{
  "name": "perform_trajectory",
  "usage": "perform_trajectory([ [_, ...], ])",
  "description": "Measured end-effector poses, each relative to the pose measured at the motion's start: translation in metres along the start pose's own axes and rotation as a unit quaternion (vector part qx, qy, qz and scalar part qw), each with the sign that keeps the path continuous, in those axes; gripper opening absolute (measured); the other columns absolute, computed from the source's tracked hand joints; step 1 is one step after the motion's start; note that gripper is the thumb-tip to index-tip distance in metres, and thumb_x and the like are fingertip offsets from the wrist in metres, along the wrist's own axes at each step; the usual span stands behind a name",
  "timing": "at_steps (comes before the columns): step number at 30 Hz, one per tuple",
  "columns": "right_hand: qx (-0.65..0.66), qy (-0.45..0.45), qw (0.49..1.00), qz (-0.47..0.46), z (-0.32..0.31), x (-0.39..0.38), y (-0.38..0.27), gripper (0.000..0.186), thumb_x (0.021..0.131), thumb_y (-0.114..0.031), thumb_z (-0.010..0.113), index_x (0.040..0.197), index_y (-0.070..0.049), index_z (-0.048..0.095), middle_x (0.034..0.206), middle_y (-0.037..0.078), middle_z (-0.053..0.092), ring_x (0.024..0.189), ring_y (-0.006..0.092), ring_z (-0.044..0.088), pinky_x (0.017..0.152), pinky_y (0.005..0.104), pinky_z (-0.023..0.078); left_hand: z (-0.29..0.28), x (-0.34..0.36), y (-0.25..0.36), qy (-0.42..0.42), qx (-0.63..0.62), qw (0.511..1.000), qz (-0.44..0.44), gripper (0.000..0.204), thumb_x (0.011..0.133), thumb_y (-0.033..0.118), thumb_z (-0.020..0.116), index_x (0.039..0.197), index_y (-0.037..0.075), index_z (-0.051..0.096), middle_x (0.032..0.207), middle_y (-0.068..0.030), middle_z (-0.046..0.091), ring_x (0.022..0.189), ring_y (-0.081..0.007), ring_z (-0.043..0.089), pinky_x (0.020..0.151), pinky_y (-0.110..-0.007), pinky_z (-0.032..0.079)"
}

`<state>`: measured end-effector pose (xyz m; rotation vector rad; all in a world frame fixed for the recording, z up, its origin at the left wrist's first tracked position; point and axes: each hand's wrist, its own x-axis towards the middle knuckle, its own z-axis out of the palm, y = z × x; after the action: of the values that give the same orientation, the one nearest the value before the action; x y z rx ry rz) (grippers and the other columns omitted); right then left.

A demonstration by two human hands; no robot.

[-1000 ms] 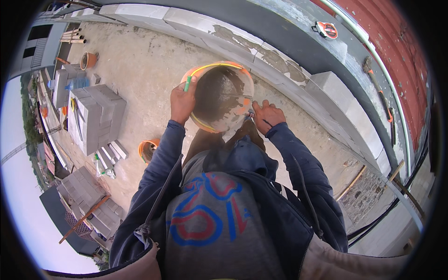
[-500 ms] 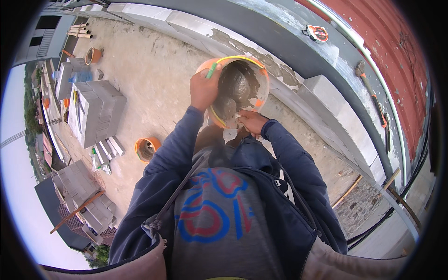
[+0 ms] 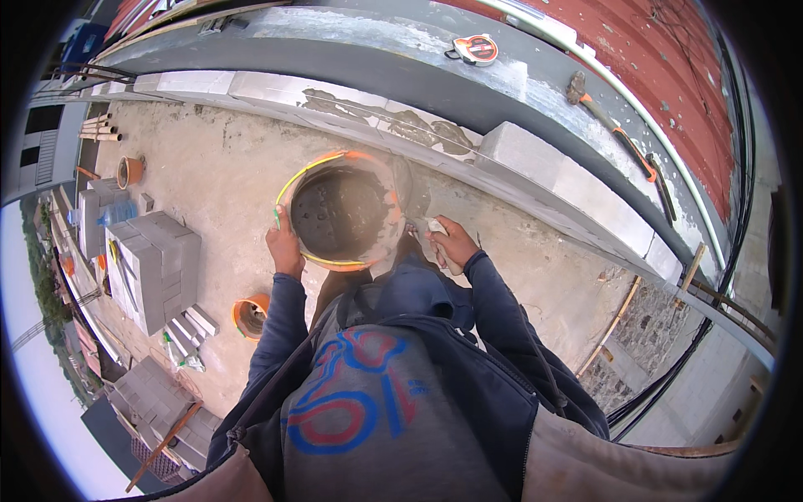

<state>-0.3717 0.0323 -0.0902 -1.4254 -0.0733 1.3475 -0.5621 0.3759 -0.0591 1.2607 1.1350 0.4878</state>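
Note:
An orange bucket (image 3: 375,248) holds wet grey mortar (image 3: 335,213) and has a yellow handle lying along its rim. My left hand (image 3: 286,249) is closed on the bucket's left side, at the rim and the handle's green grip. To the right of the bucket, my right hand (image 3: 456,243) is wrapped round the pale, mortar-smeared handle of a trowel (image 3: 440,240). The trowel's blade is blurred and hard to make out beside the bucket's rim. Ahead runs a low wall of pale blocks (image 3: 268,86), with patches of mortar (image 3: 410,127) spread on top under a thin string.
On the grey ledge beyond the wall lie a tape measure (image 3: 475,50) and a hammer (image 3: 615,130). Stacked blocks (image 3: 159,259) stand at left, near a second orange bucket (image 3: 250,316) and another farther bucket (image 3: 130,171). A bamboo pole (image 3: 609,326) lies at right.
The bucket and my left hand have moved left and lower in view, and the bucket's opening faces up more. My right hand has drawn away from the bucket's rim with the trowel. The view has shifted.

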Motion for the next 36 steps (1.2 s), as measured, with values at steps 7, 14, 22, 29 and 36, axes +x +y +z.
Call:
perform_trajectory([
  [7, 0.332, 0.131, 0.934, -0.026, -0.054, 0.047, 0.041, 0.023, 0.101, -0.033, 0.058, 0.113, -0.013, 0.06, 0.071, 0.004, 0.056, 0.048, 0.0189, 0.052, 0.043, 0.0363, 0.044, -0.011, 0.006, 0.008, 0.052, 0.046, 0.998, -0.003, 0.066, 0.108, 0.056, 0.057, 0.119, -0.008, 0.07, 0.106, -0.0114, 0.074, 0.09, -0.018, 0.072, 0.078, -0.035, 0.06],
  [14, 0.5, 0.083, 0.855, -0.111, -0.026, 0.028, 0.066, 0.026, 0.098, -0.033, 0.057, 0.115, -0.013, 0.058, 0.069, 0.006, 0.055, 0.046, 0.02, 0.051, 0.042, 0.037, 0.043, -0.037, 0.034, 0.011, 0.089, 0.033, 0.995, -0.033, 0.07, 0.106, 0.06, 0.059, 0.114, -0.009, 0.069, 0.104, -0.0134, 0.074, 0.089, -0.0219, 0.073, 0.078, -0.038, 0.062],
  [22, 0.173, 0.179, 0.966, -0.07, -0.036, -0.123, -0.01, 0.042, 0.089, -0.013, 0.05, 0.129, -0.003, 0.061, 0.071, 0.008, 0.058, 0.051, 0.018, 0.056, 0.047, 0.0311, 0.047, -0.035, 0.094, -0.026, 0.069, 0.058, 0.994, -0.064, 0.073, 0.104, 0.062, 0.06, 0.105, -0.01, 0.068, 0.097, -0.0135, 0.072, 0.086, -0.0207, 0.071, 0.076, -0.037, 0.06],
  [29, -0.743, 0.364, 0.56, -0.041, -0.073, -0.075, -0.187, 0.044, 0.091, -0.02, 0.07, 0.134, -0.027, 0.066, 0.105, 0.011, 0.058, 0.084, 0.0302, 0.071, 0.071, 0.0427, 0.059, -0.019, 0.142, -0.052, 0.025, 0.035, 0.993, -0.106, 0.066, 0.104, 0.06, 0.062, 0.104, -0.006, 0.07, 0.09, -0.0078, 0.071, 0.078, -0.0152, 0.066, 0.072, -0.035, 0.057],
  [36, -0.875, 0.252, 0.391, 0.132, -0.083, -0.024, -0.227, 0.041, 0.1, -0.015, 0.058, 0.136, -0.035, 0.058, 0.117, 0.007, 0.055, 0.112, 0.0285, 0.065, 0.089, 0.0492, 0.055, -0.049, 0.188, -0.056, -0.02, -0.002, 0.993, -0.117, 0.063, 0.107, 0.057, 0.06, 0.12, -0.004, 0.071, 0.102, -0.0069, 0.074, 0.088, -0.0138, 0.068, 0.078, -0.033, 0.057],
])
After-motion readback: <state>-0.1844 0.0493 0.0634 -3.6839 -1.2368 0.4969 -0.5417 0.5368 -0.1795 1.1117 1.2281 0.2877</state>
